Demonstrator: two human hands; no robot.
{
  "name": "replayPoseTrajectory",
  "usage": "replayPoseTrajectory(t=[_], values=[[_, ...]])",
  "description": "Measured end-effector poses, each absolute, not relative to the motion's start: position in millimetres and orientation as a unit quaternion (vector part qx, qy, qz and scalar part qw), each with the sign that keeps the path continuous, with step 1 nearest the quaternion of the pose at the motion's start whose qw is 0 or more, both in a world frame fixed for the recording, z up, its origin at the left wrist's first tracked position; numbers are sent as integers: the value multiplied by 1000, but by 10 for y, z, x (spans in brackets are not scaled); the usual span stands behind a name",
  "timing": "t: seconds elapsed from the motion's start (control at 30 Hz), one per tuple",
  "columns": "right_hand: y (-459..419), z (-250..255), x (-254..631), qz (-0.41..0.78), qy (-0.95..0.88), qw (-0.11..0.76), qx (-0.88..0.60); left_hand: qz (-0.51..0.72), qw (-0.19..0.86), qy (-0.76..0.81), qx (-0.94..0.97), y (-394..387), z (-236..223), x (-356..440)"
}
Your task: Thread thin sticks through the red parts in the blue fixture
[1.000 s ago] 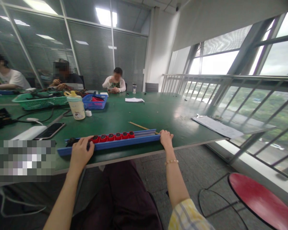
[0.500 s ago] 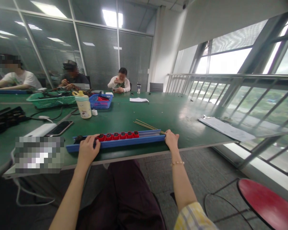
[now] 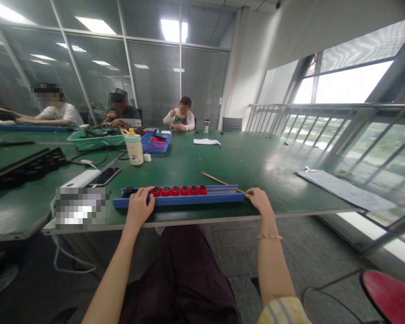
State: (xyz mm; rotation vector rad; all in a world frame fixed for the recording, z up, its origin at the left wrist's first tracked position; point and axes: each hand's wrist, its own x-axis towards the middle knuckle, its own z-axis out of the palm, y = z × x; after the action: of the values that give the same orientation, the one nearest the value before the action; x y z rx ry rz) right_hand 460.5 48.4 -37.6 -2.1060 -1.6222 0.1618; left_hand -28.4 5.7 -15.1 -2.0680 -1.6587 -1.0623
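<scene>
A long blue channel (image 3: 202,200) lies along the front edge of the table. Inside it stands a row of several small red pieces with dark tops (image 3: 184,191); a dark piece (image 3: 129,192) sits at its left end. My left hand (image 3: 141,206) is wrapped over the left part of the channel, its fingertips by the first red piece. Just past the channel's right end, my right hand (image 3: 260,201) pinches the near ends of some thin tan sticks (image 3: 218,181). The sticks slant back to the left across the channel's right part, with their far tips beyond it.
A phone (image 3: 104,176), a white power bank (image 3: 79,179) and a cup (image 3: 134,148) are to the left. Green (image 3: 97,141) and blue baskets (image 3: 155,146) sit behind. A clipboard with paper (image 3: 344,186) lies right. Several people sit across the table.
My right hand has shifted away from the channel's right end, to the right. The sticks, fanned apart before, now lie close together. The camera view has turned left.
</scene>
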Motion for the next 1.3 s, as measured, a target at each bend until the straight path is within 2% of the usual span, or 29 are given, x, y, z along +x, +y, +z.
replayPoseTrajectory(t=[0.3, 0.67, 0.97, 1.3], values=[[352, -320, 4847, 149, -582, 244, -761, -366, 139, -580, -714, 64, -137, -283], [372, -302, 4794, 81, -557, 223, -796, -366, 156, -575, -715, 94, -173, -302], [376, -365, 4884, 164, -573, 266, -758, -372, 165, -565, -718, 102, -189, -309], [431, -411, 4888, 69, -576, 250, -776, -377, 168, -562, -717, 115, -198, -321]])
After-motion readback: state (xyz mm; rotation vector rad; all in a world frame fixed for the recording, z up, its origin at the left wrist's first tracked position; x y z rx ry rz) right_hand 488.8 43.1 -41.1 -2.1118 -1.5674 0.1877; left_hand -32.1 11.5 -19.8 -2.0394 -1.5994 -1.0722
